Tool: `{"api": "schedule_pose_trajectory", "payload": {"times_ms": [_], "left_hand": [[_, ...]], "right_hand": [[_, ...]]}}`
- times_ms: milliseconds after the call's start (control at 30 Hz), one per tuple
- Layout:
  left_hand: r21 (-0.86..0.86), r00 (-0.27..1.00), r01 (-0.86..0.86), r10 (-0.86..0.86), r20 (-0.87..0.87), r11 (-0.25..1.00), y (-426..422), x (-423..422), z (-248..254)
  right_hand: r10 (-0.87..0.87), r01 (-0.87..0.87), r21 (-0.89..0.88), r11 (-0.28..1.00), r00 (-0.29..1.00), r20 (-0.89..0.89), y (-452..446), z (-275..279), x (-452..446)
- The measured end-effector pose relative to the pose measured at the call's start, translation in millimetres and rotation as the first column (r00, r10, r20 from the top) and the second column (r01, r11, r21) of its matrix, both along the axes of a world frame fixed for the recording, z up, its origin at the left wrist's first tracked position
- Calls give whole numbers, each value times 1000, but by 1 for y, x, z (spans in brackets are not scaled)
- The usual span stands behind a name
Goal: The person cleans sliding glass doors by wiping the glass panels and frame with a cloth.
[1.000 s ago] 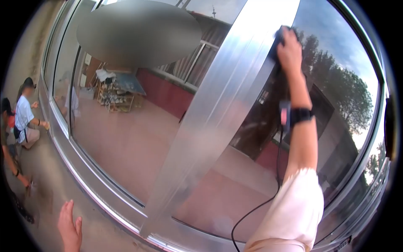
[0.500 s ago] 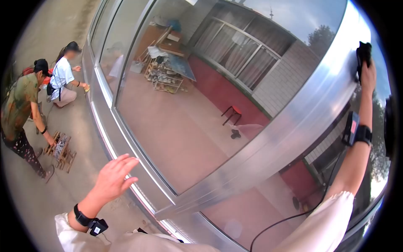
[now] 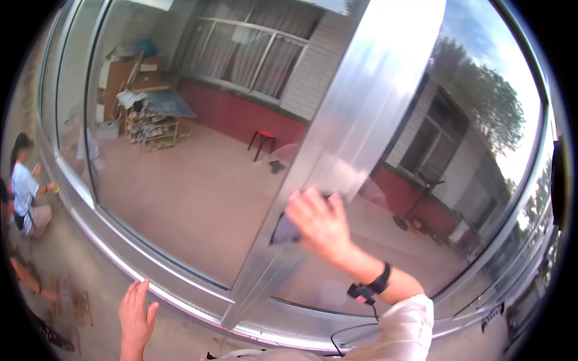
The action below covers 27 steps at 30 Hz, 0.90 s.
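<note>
My right hand presses a dark cloth flat against the lower part of a wide, shiny metal post. Its fingers are somewhat blurred, and the palm covers part of the cloth. Glass panes stand on both sides of this post, a left pane and a right pane. At the lower left, my left hand is raised with fingers stretched out and holds nothing. It is near the metal bottom rail, and I cannot tell whether they touch.
A person in a light shirt crouches by the frame at the far left. Below, another person's arm reaches toward blurred wooden pieces. Through the glass appear a red stool and a cluttered rack. A black cable hangs below my right sleeve.
My right hand has come down the post with the dark cloth, from high up to its lower part. My left hand sits lower in view. The view has turned to the right.
</note>
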State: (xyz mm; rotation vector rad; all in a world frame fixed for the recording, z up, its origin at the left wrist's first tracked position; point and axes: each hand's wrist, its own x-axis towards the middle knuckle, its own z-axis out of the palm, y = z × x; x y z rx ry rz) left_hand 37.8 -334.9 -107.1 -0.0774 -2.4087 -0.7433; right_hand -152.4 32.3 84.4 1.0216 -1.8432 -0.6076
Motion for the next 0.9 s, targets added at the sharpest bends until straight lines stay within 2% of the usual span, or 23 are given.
{"api": "schedule_pose_trajectory", "payload": {"times_ms": [67,100,133,167,200,233,267,300,333,400,433,500,533,567,600,633,667,733,800,900], "left_hand": [[-2,1000,2,-2,1,1000,4,-3,-3],[-16,1000,23,-23,8,1000,5,-5,-4],[-27,999,41,-41,9,999,6,-9,-5],[-43,999,33,-34,-13,999,6,-12,-9],[-35,999,21,-23,-39,999,10,-15,1],[-10,999,37,-37,-34,999,17,-16,10],[14,998,55,-55,-17,998,22,-15,19],[9,993,94,-93,-71,996,25,-22,22],[15,993,86,-85,-78,996,29,-29,26],[-71,974,158,-167,-156,985,44,-41,36],[-96,965,177,-192,-178,980,51,-47,42],[-115,948,204,-225,-224,972,59,-56,44],[-137,925,244,-272,-263,960,61,-61,45],[-134,915,260,-289,-283,956,61,-65,46],[-138,912,268,-297,-284,954,61,-68,44],[-120,903,284,-307,-300,951,62,-70,42],[-104,896,294,-312,-317,950,63,-74,41],[-97,894,300,-315,-317,949,67,-84,44],[-125,877,332,-355,-323,935,74,-91,52],[-134,877,311,-339,-341,941,87,-101,68]], "right_hand": [[38,-50,72,996,986,160,4,-20,7],[48,-69,105,992,980,195,6,-6,7],[90,-100,126,987,992,84,7,19,-4],[125,-112,97,989,982,-142,3,54,-18],[76,-72,23,997,965,-250,-10,112,-12],[149,-165,-13,986,921,-361,-14,170,-17],[129,-171,-64,983,898,-420,-14,228,-25],[-52,-42,-200,979,895,-443,-17,284,-25],[-32,-113,-153,982,694,-719,-10,336,-41],[-102,-210,-252,945,540,-835,-9,407,-48],[-94,-222,-246,944,532,-842,-17,407,-44],[-300,-120,-527,841,708,-639,-39,401,-41],[-179,-184,-480,858,769,-614,-48,372,-35],[59,-345,-311,886,749,-660,-49,342,-39],[158,-376,-260,889,785,-598,-47,305,-42],[244,-396,-140,907,769,-591,-45,268,-40],[192,-277,-113,954,856,-480,-40,234,-34],[192,-221,-67,973,936,-294,-43,189,-7],[156,-188,-85,978,944,-292,-38,210,-6],[162,-223,-49,974,826,-541,-30,314,-31]]}}
